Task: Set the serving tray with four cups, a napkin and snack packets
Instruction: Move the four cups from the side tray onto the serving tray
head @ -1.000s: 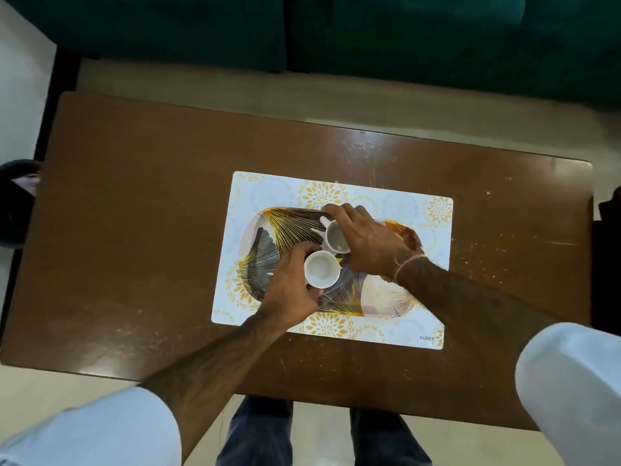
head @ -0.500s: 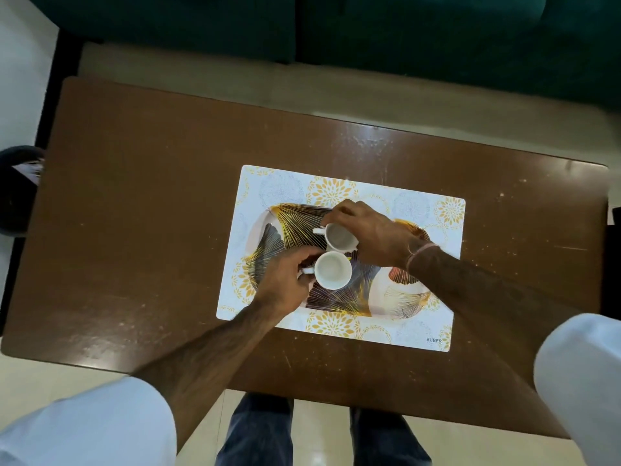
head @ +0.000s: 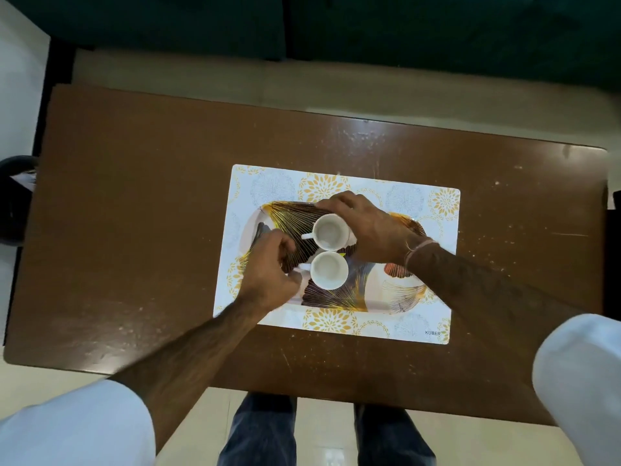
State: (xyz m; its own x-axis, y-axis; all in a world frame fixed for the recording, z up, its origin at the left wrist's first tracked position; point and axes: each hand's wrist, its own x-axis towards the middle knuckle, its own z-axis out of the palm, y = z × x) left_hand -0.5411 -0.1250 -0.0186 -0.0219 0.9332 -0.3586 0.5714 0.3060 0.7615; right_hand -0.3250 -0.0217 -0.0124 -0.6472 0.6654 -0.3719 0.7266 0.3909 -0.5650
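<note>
- Nearest you, your white sleeves [head: 77,428] frame the shot, with jeans [head: 258,432] showing below the table [head: 134,230] edge.
- Your left hand [head: 268,267] reaches in over the tray's left half, grip curled and pinching at the handle of the near cup [head: 329,270]; the handle itself is hidden under your fingers, so a firm hold can't be confirmed.
- That near cup stands upright and empty on the serving tray [head: 386,294], roughly at its middle.
- Just beyond it, nearly touching, the far cup [head: 331,232] also stands upright on the tray, its handle pointing left.
- Your right hand [head: 373,227] wraps round the far cup's right side, grip closed on its wall, fingertips arching over the far rim.
- The tray lies on a flowered placemat [head: 437,203], marked KUBER in the near right corner, in the centre of the brown table.
- Past the table comes pale floor [head: 235,82], then a dark green sofa [head: 403,28].
</note>
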